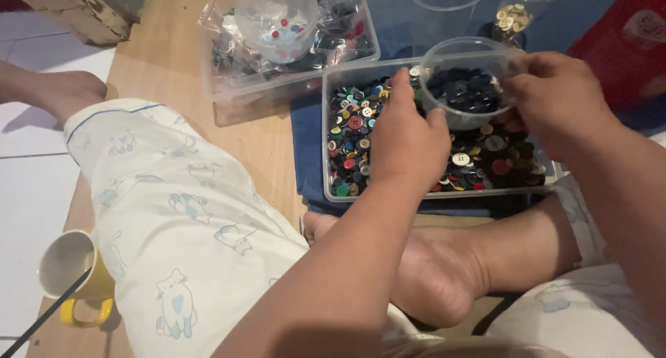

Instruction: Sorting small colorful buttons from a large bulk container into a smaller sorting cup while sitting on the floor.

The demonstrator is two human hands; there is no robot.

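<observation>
Nearest the camera, the left hand (406,139) is pressed, fingers closed, against a small clear plastic cup of dark buttons (466,82). That cup is clamped by the right hand (555,98), mouth upward, axis slightly tilted, above the clear rectangular tray of mixed buttons (333,191), probably so spills are caught.

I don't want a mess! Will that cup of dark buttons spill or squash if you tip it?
Likely yes. The cup has no lid and looks well filled with loose dark buttons, so tilting would probably pour them out. Its clear thin wall may flex, so both hands, left and right, steady it. It probably isn't heavy.
</observation>
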